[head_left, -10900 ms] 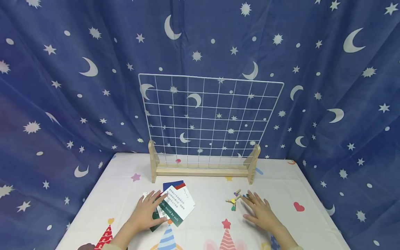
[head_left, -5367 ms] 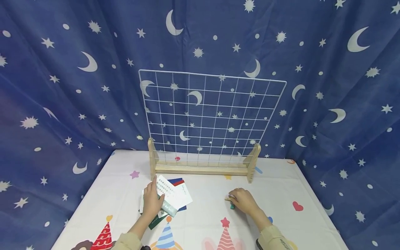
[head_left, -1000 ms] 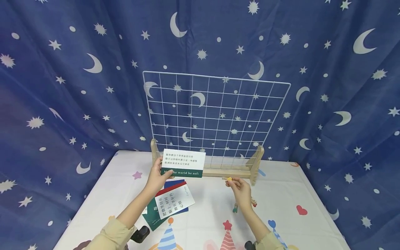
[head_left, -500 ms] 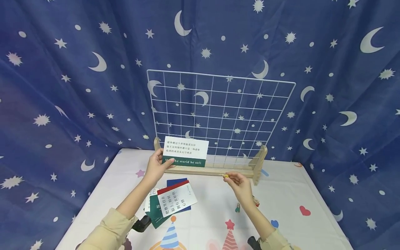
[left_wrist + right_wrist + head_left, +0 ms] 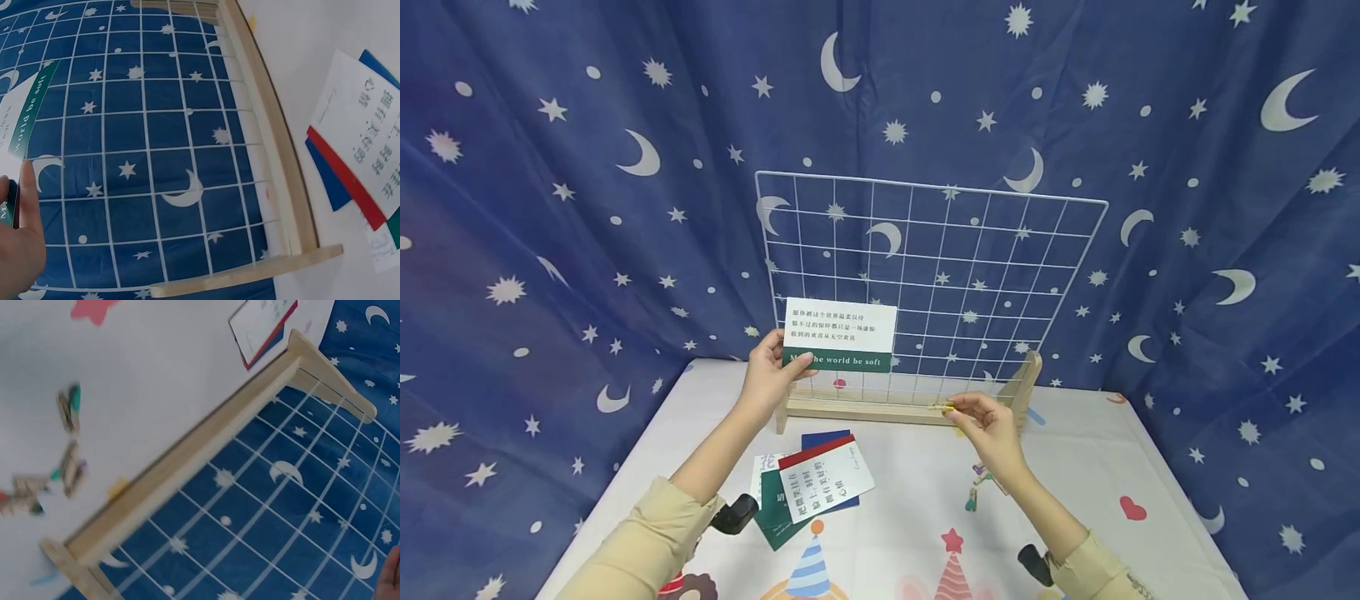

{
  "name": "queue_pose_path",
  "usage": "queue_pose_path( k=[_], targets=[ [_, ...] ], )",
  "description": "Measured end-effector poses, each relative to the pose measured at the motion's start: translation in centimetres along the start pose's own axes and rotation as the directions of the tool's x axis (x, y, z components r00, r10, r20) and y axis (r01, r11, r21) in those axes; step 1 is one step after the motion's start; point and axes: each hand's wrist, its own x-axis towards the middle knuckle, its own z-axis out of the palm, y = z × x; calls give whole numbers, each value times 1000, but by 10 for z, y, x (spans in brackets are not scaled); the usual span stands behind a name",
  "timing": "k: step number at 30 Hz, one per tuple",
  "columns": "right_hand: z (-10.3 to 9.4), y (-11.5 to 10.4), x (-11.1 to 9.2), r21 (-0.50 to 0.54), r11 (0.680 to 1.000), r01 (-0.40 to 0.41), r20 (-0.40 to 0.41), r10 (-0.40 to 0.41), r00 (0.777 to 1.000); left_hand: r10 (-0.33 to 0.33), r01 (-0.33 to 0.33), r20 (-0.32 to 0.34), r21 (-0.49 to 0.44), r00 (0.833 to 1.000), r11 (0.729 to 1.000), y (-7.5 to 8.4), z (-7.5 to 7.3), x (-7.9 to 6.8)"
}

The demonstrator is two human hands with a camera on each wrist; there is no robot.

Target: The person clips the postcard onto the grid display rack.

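Observation:
My left hand (image 5: 767,375) pinches the left end of a white and green printed card (image 5: 842,323) between thumb and fingers. The card is held upright before the lower left of a white wire grid in a wooden stand (image 5: 880,410). In the left wrist view, the card (image 5: 24,122) slants at the left edge. Thumb and fingertips of my right hand (image 5: 996,429) pinch a small wooden clothespin (image 5: 937,407) with a yellow piece on it, low before the grid's right part. In the right wrist view only part of the right hand (image 5: 390,575) shows; its clothespin is out of sight.
Overlapping cards (image 5: 827,483) lie on the table left of centre. Several loose clothespins, one with a green piece (image 5: 972,500), lie below the right forearm, which partly covers them. A blue star-and-moon curtain (image 5: 880,83) hangs behind the grid and along both sides.
Since the oldest frame, my hands have picked up a card and a clothespin. Over the last second the left hand has raised the card before the grid, and the right hand has risen slightly.

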Motion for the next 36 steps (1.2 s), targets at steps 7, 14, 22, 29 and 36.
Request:
queue_pose_path(
  k=[7, 14, 22, 29, 36],
  targets=[
    [-6, -15, 10, -23, 997, 79, 74, -77, 994, 9, -8, -26, 20, 1000, 1000, 15, -6, 5],
    [-4, -30, 21, -61, 973, 221, 155, -209, 965, 25, -25, -46, -6, 999, 1000, 27, -15, 10],
    [-6, -52, 45, -108, 940, 324, 218, -296, 930, 86, -81, -80, 59, 993, 995, 42, -32, 18],
    [-4, -63, 55, -229, 932, 281, 303, -207, 930, 120, -109, -61, 161, 991, 981, 47, -42, 26],
    [9, -85, 77, -231, 880, 416, 420, -295, 858, 151, -132, -69, 224, 986, 966, 56, -59, 32]
  ],
)
